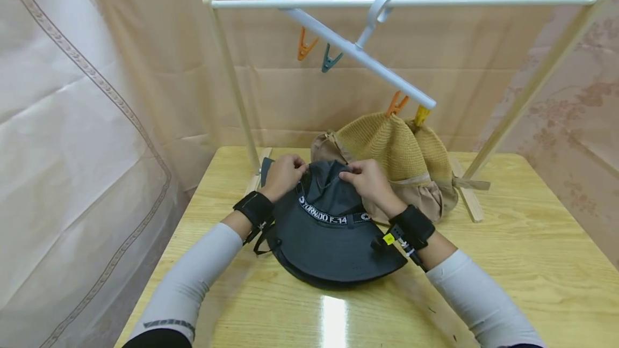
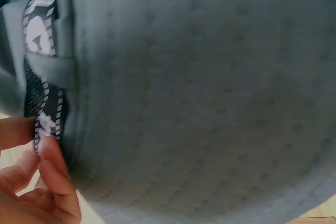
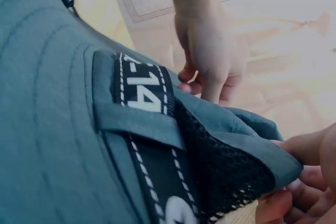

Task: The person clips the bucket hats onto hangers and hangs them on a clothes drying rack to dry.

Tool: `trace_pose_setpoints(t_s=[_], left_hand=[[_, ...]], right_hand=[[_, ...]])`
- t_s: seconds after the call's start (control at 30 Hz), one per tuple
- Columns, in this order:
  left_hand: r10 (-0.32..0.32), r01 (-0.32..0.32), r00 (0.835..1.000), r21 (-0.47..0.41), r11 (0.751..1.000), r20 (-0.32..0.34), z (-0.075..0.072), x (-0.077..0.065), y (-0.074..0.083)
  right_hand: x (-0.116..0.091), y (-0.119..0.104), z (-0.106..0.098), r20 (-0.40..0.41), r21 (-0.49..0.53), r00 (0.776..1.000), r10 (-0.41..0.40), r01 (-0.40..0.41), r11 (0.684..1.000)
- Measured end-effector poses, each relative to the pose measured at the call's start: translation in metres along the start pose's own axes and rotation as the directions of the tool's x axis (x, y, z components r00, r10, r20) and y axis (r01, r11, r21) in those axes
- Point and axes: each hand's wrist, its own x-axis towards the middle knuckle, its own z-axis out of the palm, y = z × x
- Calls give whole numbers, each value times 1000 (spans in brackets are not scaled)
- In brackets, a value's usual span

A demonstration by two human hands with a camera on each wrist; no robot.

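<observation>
A dark grey brimmed hat (image 1: 333,251) lies over the table, its wide brim toward me and a black band lettered "TORNADO F-14" (image 1: 321,214) round its crown. My left hand (image 1: 284,177) pinches the hat at the left side of the crown; in the left wrist view its fingers (image 2: 56,182) close on the band. Opposite, my right hand (image 1: 371,184) grips the crown cloth between thumb and fingers. The right wrist view shows these fingers (image 3: 275,205) at a fold of grey cloth beside black mesh (image 3: 226,177).
Behind stands a rack with a white crossbar (image 1: 309,2). A pale blue hanger (image 1: 358,52) hooks over it, bearing orange clips (image 1: 306,44), a teal clip (image 1: 331,59) and a yellow clip (image 1: 422,115). A tan woven hat (image 1: 382,138) hangs from its lower end, reaching the table (image 1: 522,240).
</observation>
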Motion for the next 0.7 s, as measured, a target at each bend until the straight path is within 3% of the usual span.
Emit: trace_pose_setpoints(t_s=[0.2,0.47,0.7], left_hand=[[10,-12,998,-35,999,-69,-5,2,-1],[14,-16,997,-38,999,-70,-17,6,4],[40,-50,989,-69,996,-142,-30,10,9]], right_hand=[[3,-10,-3,-29,21,999,23,-22,1000],[9,-27,-19,37,-76,999,10,-7,997],[19,-43,-28,46,-67,999,-4,7,998]])
